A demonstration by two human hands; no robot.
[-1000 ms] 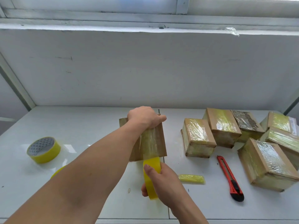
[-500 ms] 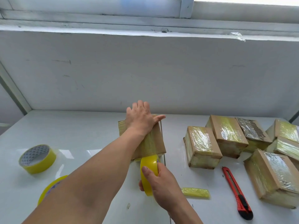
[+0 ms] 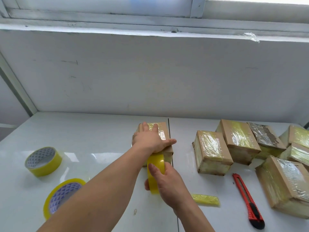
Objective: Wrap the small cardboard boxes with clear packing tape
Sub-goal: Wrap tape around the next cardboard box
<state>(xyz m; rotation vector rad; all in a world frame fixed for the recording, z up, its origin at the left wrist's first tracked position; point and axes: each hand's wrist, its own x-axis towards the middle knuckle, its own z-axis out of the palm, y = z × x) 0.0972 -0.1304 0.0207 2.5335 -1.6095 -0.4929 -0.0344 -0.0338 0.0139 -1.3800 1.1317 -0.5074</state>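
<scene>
My flat left hand presses one box mid-table while my right hand grips one of three tape rolls; six wrapped boxes crowd the right edge.

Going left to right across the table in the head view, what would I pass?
Tape roll lying flat → second tape roll → box under the left hand → loose tape strip → red utility knife.

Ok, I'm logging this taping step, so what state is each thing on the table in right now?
Box being wrapped: flat on table, partly taped.
Left hand: pressing flat on that box.
Right hand: gripping the tape roll.
Tape roll: on edge against the box.
Spare rolls: lying flat, untouched.
Red utility knife: lying untouched; blade not discernible.
Wrapped boxes: taped, piled at right.
Tape scrap: loose on table.
</scene>
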